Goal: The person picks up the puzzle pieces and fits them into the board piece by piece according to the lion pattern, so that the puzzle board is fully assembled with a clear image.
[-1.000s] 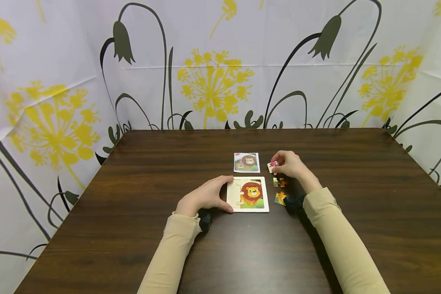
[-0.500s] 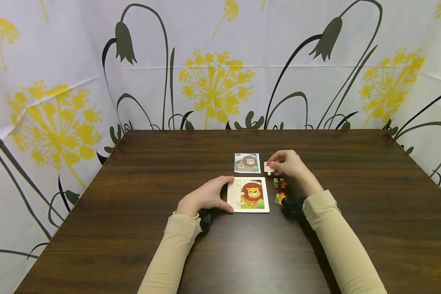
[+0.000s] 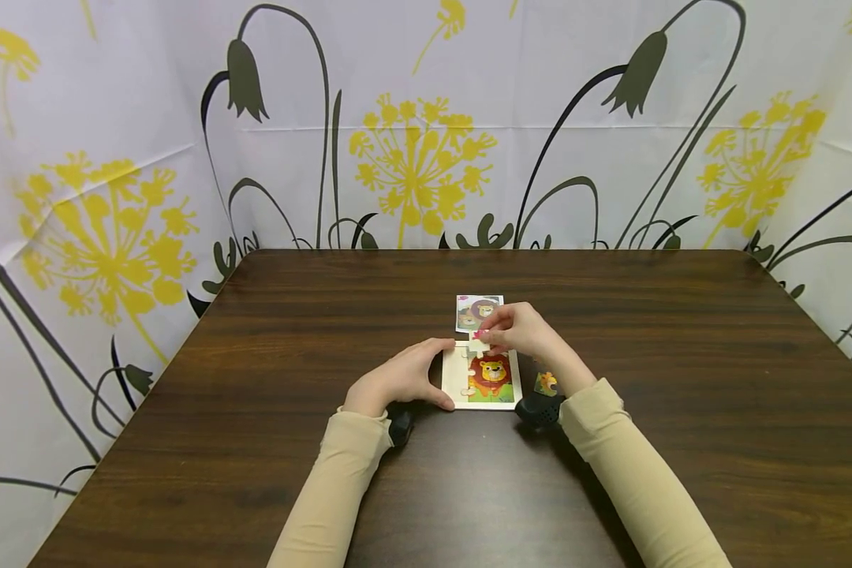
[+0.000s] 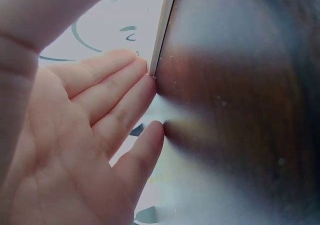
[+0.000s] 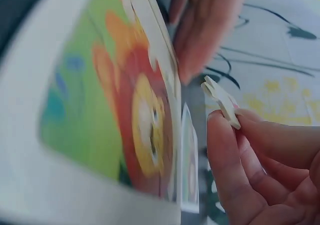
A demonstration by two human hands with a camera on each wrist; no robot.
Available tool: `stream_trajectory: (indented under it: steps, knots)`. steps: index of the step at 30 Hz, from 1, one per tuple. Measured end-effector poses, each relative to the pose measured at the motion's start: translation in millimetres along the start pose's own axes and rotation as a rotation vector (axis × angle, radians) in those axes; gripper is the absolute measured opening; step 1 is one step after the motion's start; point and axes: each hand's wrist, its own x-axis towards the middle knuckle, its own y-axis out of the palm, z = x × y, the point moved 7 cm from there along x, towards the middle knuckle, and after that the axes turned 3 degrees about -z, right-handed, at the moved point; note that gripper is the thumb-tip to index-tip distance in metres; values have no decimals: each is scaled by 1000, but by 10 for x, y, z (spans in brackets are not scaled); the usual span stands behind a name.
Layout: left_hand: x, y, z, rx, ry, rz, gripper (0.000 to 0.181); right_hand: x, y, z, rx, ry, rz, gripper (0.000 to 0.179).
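Observation:
A pale jigsaw board (image 3: 456,379) lies on the table, bare along its left strip and the upper edge of its inset. Joined pieces in it form a lion (image 3: 491,375). My left hand (image 3: 395,379) spans the board's left side, thumb at the near corner and index finger at the far one. In the left wrist view its other fingers (image 4: 112,92) lie fairly straight beside the edge. Just over the board's top edge, my right hand (image 3: 532,338) pinches a pink-and-cream puzzle piece (image 5: 222,102) between thumb and fingertips, tilted in the right wrist view.
Behind the board lies a lion picture card (image 3: 467,314), partly covered by the right hand. A loose orange-and-green piece (image 3: 546,384) is right of the board. The right wrist mostly hides another. The dark wooden table (image 3: 255,339) ends at a flowered cloth (image 3: 291,173).
My right hand has carried the puzzle piece leftward and slightly nearer, from right of the card to the board's top edge. The left hand keeps its place at the board.

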Motion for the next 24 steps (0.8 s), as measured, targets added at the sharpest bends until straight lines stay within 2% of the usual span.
stream_trajectory:
  steps: [9, 16, 24]
  knots:
    - [1, -9, 6, -11, 19, -17, 92, 51, 273, 0, 3, 37, 35, 16]
    - [16, -11, 2, -4, 44, -22, 91, 76, 320, -39, 13, 70, 31, 17]
    - [12, -5, 23, -8, 24, -12, 93, 95, 340, -31, 0, 80, -24, 14]
